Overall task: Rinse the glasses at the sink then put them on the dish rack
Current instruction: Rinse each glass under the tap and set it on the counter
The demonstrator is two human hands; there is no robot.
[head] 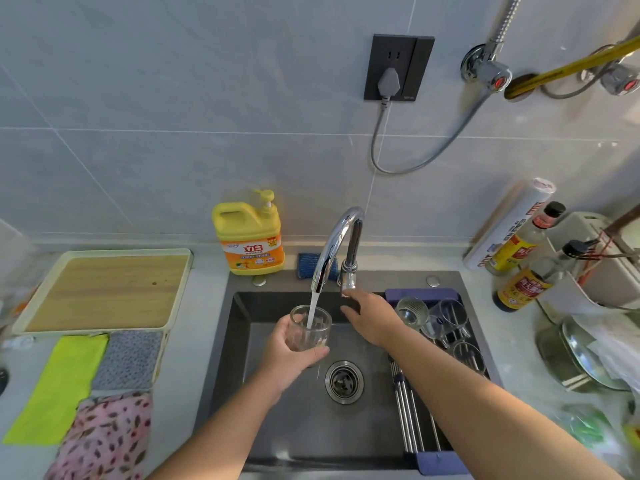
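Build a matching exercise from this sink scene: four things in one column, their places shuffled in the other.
1 glass
2 yellow soap jug
3 lime cloth
4 wooden board

A in a cream tray
B under the tap's stream, in the left hand
C beside the grey cloth
D behind the sink, at the wall

Pairs: 1-B, 2-D, 3-C, 4-A

Two hands: left hand (289, 355), right hand (372, 318). One glass (310, 329) under one tap (341, 244). On the one rack (410, 434), at least three more glasses (450, 315), exact number unclear. One sink (304, 427), one drain (344, 381). On the bench (194, 341): one soap jug (251, 237), one sponge (308, 265), one tray (104, 292), three cloths (59, 386) (green, grey, pink floral), two sauce bottles (516, 247), one roll (519, 213). On the wall (173, 133): one socket (398, 67), one plug (388, 81), two valves (488, 69).
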